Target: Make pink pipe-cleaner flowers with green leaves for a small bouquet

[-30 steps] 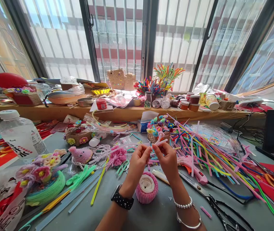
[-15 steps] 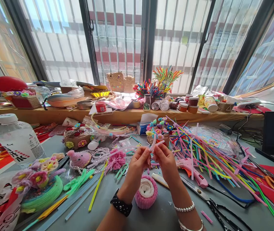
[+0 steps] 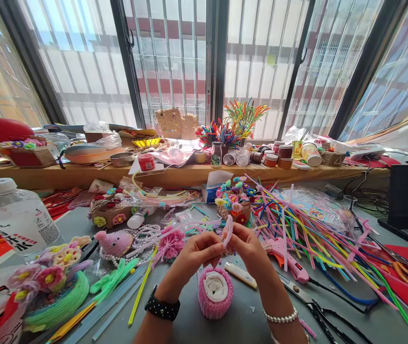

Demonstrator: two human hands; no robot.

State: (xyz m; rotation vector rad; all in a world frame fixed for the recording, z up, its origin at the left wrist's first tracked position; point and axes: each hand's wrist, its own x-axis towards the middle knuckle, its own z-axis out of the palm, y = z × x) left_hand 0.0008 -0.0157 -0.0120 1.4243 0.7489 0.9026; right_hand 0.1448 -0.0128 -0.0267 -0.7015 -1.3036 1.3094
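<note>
Between both hands is a pale pink pipe cleaner point(image 3: 228, 229), bent into a narrow upright loop. My left hand point(image 3: 204, 249) pinches its lower part between thumb and fingers. My right hand point(image 3: 244, 242) closes on it from the other side, close to the left. Below them on the grey table stands a round pink fuzzy cup shape point(image 3: 215, 308) with a white rolled filling point(image 3: 216, 285) inside. A white lighter-like stick point(image 3: 241, 274) lies beside it, near my right forearm.
A pink glue gun point(image 3: 292, 260) and black-handled scissors point(image 3: 313, 306) lie to the right, before a heap of coloured pipe cleaners point(image 3: 307, 229). At left are a water bottle point(image 3: 20, 215), a pink crocheted toy point(image 3: 115, 242) and a green flower basket point(image 3: 58, 301).
The pipe cleaner's ends, spread and crossing before, now stand together as a loop. My hands have shifted slightly down, and the whole view has moved a little.
</note>
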